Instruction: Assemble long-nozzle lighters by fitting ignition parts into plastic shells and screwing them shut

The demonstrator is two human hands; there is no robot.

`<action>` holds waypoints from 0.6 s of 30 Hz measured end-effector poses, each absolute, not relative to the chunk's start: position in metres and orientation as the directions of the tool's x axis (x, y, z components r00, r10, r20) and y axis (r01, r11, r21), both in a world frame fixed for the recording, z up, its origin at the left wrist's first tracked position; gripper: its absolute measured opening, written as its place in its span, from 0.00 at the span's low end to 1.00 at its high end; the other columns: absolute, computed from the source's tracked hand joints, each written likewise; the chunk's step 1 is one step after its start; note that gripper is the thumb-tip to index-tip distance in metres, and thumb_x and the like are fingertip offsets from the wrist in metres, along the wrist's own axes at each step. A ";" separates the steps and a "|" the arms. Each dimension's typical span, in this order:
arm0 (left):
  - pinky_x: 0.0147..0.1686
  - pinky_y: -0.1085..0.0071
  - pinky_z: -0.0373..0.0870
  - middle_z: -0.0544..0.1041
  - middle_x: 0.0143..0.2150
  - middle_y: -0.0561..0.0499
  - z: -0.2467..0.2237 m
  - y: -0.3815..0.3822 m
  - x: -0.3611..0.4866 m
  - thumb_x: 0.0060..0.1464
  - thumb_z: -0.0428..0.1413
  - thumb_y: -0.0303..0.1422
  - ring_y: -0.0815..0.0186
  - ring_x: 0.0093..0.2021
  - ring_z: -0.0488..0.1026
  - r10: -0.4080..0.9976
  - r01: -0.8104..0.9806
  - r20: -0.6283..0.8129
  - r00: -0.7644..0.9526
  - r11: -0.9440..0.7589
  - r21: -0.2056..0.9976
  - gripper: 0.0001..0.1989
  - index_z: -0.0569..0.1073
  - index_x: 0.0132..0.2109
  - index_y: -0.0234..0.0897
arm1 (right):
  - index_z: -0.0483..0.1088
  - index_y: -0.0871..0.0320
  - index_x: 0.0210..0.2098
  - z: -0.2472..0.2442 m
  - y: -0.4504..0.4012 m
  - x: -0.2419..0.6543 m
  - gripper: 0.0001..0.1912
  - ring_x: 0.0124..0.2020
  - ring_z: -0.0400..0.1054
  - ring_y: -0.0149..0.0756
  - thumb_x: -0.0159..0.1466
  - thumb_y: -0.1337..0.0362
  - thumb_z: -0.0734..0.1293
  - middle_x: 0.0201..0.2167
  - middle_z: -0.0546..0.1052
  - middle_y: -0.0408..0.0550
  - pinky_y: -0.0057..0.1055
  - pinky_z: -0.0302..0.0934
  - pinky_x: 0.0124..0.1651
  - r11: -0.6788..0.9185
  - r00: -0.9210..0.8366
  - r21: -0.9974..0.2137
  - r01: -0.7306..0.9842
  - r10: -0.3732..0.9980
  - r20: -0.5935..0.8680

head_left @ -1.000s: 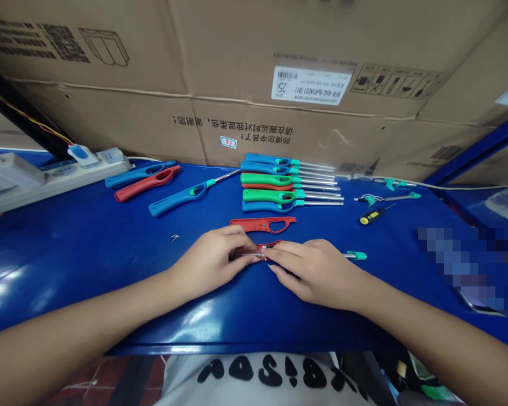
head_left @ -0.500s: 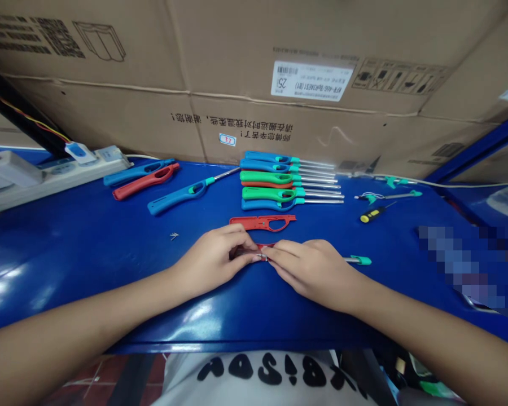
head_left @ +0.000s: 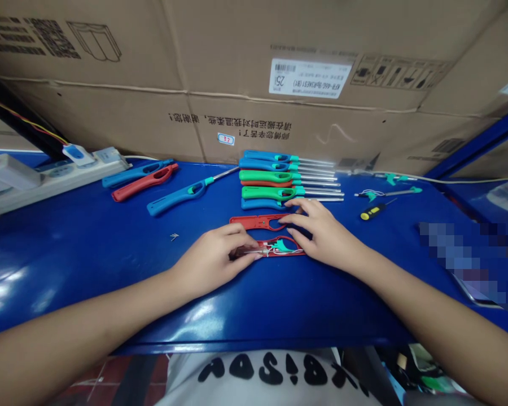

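Note:
My left hand (head_left: 214,254) pinches the handle end of a red lighter half-shell (head_left: 297,243), which lies on the table with parts inside. A teal trigger (head_left: 281,245), white wires and a clear tank-like piece show in it; my fingers cover the rest. Just behind lies a second red half-shell (head_left: 246,222), its inner side up. Over the looped end of that one, my right hand (head_left: 325,228) is open with thumb and fingers apart. Whether its fingertips touch the shell I cannot tell.
Several assembled lighters (head_left: 262,176) lie in a row at the back. A blue lighter (head_left: 178,198) and handle shells (head_left: 144,183) are left of them. Small screws (head_left: 174,237), a yellow-black screwdriver (head_left: 371,212), a power strip (head_left: 63,177) and a cardboard box (head_left: 237,73) surround the work.
My right hand has lifted off the filled half-shell and moved up and right, its fingers opening near the other shell. The teal trigger is now exposed. My left hand keeps its place.

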State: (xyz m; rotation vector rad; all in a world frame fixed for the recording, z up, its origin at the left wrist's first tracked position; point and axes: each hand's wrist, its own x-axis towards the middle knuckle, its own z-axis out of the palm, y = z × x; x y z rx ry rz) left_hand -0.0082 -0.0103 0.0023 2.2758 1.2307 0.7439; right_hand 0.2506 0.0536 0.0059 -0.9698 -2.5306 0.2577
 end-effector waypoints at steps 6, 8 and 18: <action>0.41 0.67 0.74 0.76 0.45 0.48 0.007 -0.009 -0.010 0.62 0.60 0.39 0.65 0.40 0.75 0.838 0.624 0.300 0.456 -0.541 0.563 0.13 0.77 0.51 0.39 | 0.70 0.56 0.37 0.013 0.057 0.253 0.01 0.53 0.68 0.47 0.66 0.67 0.66 0.48 0.73 0.54 0.50 0.65 0.55 0.681 -0.625 -0.446 0.581 0.724 0.292; 0.48 0.63 0.73 0.76 0.49 0.46 0.011 -0.007 -0.012 0.62 0.60 0.40 0.60 0.47 0.74 0.806 0.650 0.388 0.447 -0.591 0.478 0.17 0.75 0.55 0.39 | 0.70 0.56 0.38 0.018 0.053 0.251 0.01 0.44 0.72 0.42 0.67 0.65 0.66 0.40 0.76 0.51 0.44 0.69 0.49 0.644 -0.580 -0.527 0.555 0.754 0.309; 0.51 0.60 0.71 0.77 0.51 0.43 0.014 -0.001 -0.018 0.65 0.57 0.35 0.58 0.50 0.72 0.707 0.638 0.468 0.530 -0.696 0.329 0.15 0.75 0.56 0.36 | 0.72 0.59 0.46 0.033 0.048 0.256 0.14 0.25 0.72 0.31 0.66 0.57 0.67 0.34 0.79 0.49 0.33 0.72 0.30 0.029 -0.529 -0.932 0.361 0.830 -0.179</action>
